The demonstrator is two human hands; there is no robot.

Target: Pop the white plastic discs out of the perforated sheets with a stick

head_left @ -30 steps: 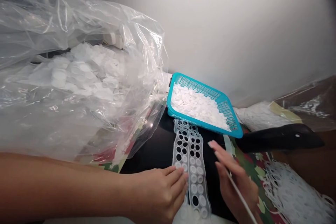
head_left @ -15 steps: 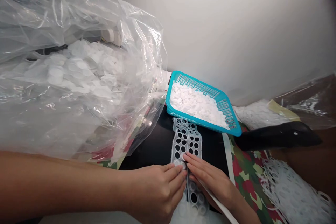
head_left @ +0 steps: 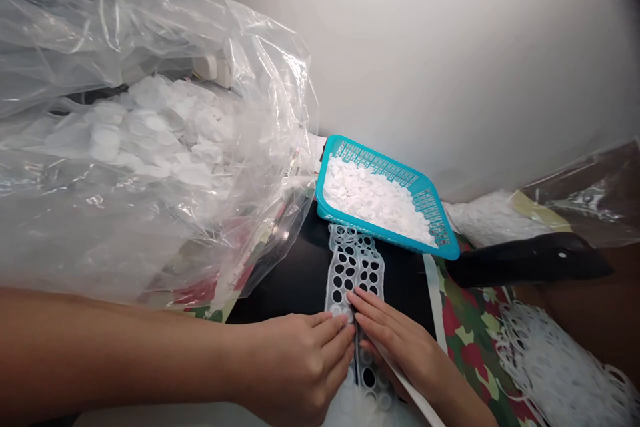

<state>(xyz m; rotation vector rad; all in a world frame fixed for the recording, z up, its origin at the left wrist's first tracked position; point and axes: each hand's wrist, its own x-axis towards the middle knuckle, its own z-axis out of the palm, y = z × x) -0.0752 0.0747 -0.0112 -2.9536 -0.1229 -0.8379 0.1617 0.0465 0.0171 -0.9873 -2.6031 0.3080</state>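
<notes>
Two translucent perforated strips (head_left: 343,275), seen from the head camera, side by side on a black board (head_left: 280,295), with dark round holes toward the far end and pale round pieces in many nearer ones. Left hand (head_left: 306,361) palm down, partly open, fingers together and lightly bent, tips on the left-hand strip. Right hand (head_left: 413,350) beside it, fingers stretched forward, index tip on the same strip; a slender white stick (head_left: 417,400) under the palm, whether gripped or not impossible to tell. Just beyond the strips, a turquoise basket (head_left: 453,248) of small white pieces (head_left: 375,197). At left, a clear plastic bag (head_left: 280,80) around translucent discs (head_left: 150,133). At right, camouflage-patterned cloth (head_left: 470,327) and a heap of pale perforated material (head_left: 565,360).
</notes>
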